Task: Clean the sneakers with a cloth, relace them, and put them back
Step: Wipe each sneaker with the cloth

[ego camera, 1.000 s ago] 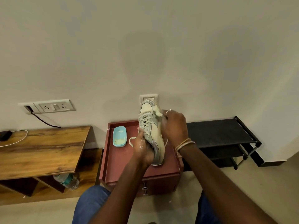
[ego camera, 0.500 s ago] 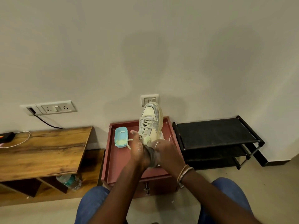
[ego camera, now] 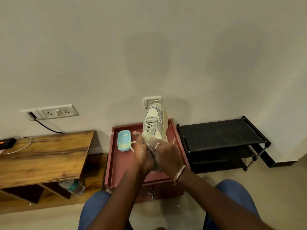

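A cream and grey sneaker [ego camera: 155,117] stands tilted over the maroon cabinet [ego camera: 119,165], toe pointing up and away from me. My left hand [ego camera: 142,152] grips its heel end from the left. My right hand [ego camera: 165,153] holds a pale yellow cloth [ego camera: 148,136] against the collar and tongue, fingers curled over it. A loose lace end [ego camera: 132,145] hangs to the left of the sneaker. The heel and most of the cloth are hidden under my hands.
A light blue soap dish [ego camera: 124,142] lies on the cabinet's left side. A black shoe rack [ego camera: 219,133] stands to the right, a wooden table [ego camera: 43,155] to the left with a water bottle [ego camera: 73,187] beneath. The wall sits close behind.
My right hand slid with the cloth from the sneaker's upper right side down to its collar near my left hand. The sneaker tipped slightly further away.
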